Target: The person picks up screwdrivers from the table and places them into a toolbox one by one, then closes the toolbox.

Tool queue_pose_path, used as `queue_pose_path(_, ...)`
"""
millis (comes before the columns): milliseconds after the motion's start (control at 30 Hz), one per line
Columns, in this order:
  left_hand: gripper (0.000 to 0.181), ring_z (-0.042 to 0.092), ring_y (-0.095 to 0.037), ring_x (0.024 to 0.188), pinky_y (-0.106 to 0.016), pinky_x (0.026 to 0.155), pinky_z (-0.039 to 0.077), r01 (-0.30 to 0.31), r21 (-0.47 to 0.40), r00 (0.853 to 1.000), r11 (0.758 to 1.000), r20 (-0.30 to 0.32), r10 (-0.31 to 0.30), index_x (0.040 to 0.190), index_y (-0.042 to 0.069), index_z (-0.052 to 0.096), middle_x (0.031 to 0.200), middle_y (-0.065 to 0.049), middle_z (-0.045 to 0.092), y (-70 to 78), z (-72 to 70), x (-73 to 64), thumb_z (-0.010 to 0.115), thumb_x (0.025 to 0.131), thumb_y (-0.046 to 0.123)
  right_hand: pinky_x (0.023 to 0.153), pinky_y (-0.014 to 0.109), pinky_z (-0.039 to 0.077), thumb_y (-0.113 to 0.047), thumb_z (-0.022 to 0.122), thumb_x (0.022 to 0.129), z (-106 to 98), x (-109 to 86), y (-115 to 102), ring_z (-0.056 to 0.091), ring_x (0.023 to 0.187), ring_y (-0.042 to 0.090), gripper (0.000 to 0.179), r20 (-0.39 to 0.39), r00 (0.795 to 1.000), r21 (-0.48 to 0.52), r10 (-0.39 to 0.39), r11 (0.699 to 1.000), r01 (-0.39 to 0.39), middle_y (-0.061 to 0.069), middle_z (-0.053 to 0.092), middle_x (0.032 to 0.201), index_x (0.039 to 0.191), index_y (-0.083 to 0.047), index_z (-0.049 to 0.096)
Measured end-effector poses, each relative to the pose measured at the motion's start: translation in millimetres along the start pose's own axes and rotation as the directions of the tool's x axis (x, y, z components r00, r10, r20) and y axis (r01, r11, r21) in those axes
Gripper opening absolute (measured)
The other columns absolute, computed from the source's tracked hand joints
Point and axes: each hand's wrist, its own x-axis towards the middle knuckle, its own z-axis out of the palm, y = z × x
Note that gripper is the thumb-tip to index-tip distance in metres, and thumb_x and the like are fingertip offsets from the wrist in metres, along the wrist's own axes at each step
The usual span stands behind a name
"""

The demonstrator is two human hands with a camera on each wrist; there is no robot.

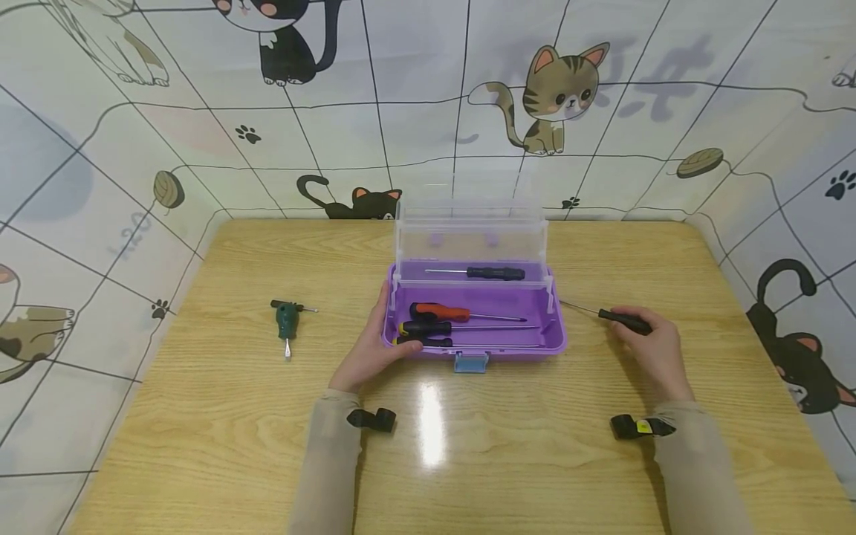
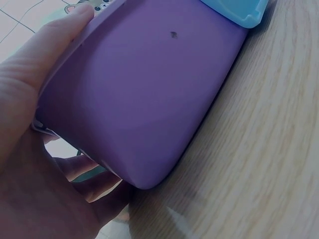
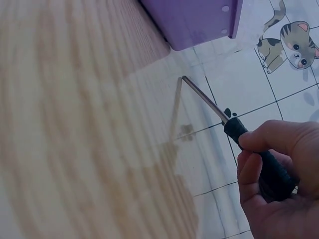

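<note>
My left hand [image 1: 369,351] grips the left front corner of a purple toolbox [image 1: 515,352], thumb over the rim and fingers along the side. Its clear lid [image 1: 471,234] stands raised at the back, and a blue latch [image 1: 471,362] hangs at the front. Inside lie a red-and-black screwdriver [image 1: 441,312] and two yellow-and-black screwdrivers, one [image 1: 428,328] behind the other [image 1: 428,342]. Behind the lid's lower edge shows a black screwdriver [image 1: 495,273]. To the right of the box, my right hand [image 1: 655,345] pinches another black-handled screwdriver [image 3: 261,162], its shaft pointing left toward the box.
A small green-handled screwdriver [image 1: 287,321] with a dark crosspiece lies on the wooden table [image 1: 221,416], left of the box. A cat-patterned cloth [image 1: 428,104] rises behind the table and along both sides.
</note>
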Motion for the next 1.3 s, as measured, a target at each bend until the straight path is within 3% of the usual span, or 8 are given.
queue_pose_path(200,0.117,0.008,-0.022,0.145,-0.043,0.115,0.01,-0.025,-0.016,1.0,1.0,0.007,0.025,0.156,0.017,-0.006,0.161,-0.003,0.0,-1.6,-0.6,1.8,0.079,0.078,0.003,0.056,0.016,0.051,-0.012,0.063,0.094,1.1,1.3,-1.3,0.059,0.075,0.003,0.031,0.005,1.0,0.111,-0.022,0.994,0.022,-0.012,0.06,0.095,0.119,0.006,0.059)
queue_pose_path(567,0.117,0.008,-0.023,0.145,-0.043,0.115,0.011,-0.027,-0.04,1.0,0.999,0.01,0.028,0.156,0.018,-0.007,0.161,-0.003,0.0,-1.6,0.5,1.0,0.079,0.077,0.001,0.062,0.014,0.049,-0.009,0.064,0.093,-0.9,2.0,-8.9,0.059,0.078,0.005,0.023,-0.021,0.999,0.211,-0.027,0.977,0.03,-0.013,0.063,0.094,0.115,-0.002,0.064)
queue_pose_path(800,0.118,0.007,-0.029,0.145,-0.047,0.115,0.01,-0.051,-0.045,0.999,0.998,0.012,0.052,0.155,0.015,-0.007,0.161,-0.009,-0.002,-2.4,1.2,0.7,0.08,0.077,0.0,0.067,0.012,0.049,-0.007,0.067,0.091,-5.0,2.9,-16.2,0.058,0.087,0.005,0.025,-0.025,0.999,0.411,0.027,0.912,-0.014,-0.006,0.062,0.099,0.115,-0.002,0.065)
queue_pose_path(867,0.118,0.008,-0.031,0.145,-0.047,0.115,0.01,-0.057,-0.052,0.998,0.997,0.013,0.058,0.155,0.014,-0.007,0.161,-0.01,-0.001,-2.5,1.2,0.8,0.08,0.077,0.0,0.066,0.012,0.048,-0.008,0.067,0.091,-6.2,3.4,-18.6,0.058,0.086,0.004,0.024,-0.039,0.999,0.4,0.035,0.916,-0.016,-0.006,0.061,0.101,0.115,-0.005,0.066)
queue_pose_path(1100,0.118,0.008,-0.022,0.145,-0.04,0.115,0.01,-0.039,-0.019,0.999,0.999,0.01,0.039,0.155,0.018,-0.007,0.161,-0.005,-0.002,-2.2,0.4,0.4,0.08,0.077,0.001,0.063,0.012,0.048,-0.001,0.068,0.088,-10.7,6.8,-28.7,0.06,0.077,0.006,0.023,-0.092,0.996,0.53,0.019,0.847,0.032,-0.002,0.063,0.097,0.111,-0.002,0.068)
queue_pose_path(1300,0.118,0.007,-0.024,0.145,-0.042,0.115,0.01,-0.033,-0.02,0.999,0.999,0.012,0.033,0.155,0.019,-0.007,0.161,-0.006,-0.002,-1.9,-0.1,-0.2,0.08,0.077,0.002,0.063,0.012,0.047,-0.001,0.067,0.088,-12.3,9.4,-36.3,0.059,0.074,0.006,0.021,-0.12,0.993,0.477,0.007,0.877,0.051,-0.005,0.064,0.094,0.109,-0.002,0.068)
